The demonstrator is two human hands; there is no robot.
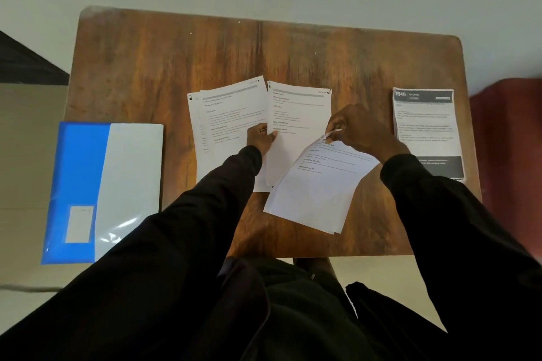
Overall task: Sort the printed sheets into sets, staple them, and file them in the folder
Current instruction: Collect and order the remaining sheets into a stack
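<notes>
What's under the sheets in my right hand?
The sheets in the right hand overlap the lower edge of the middle sheet and the table. Anything else beneath them is hidden.

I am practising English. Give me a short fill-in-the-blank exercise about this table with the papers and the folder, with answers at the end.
The folder at the left edge of the table is white and ____.
The left hand grips a printed sheet, and the right hand pinches a tilted set of sheets by its top ____.
The stack with the dark header lies on the table's ____ side.
Both sleeves are ____.
Missing words: blue; corner; right; black.
</notes>
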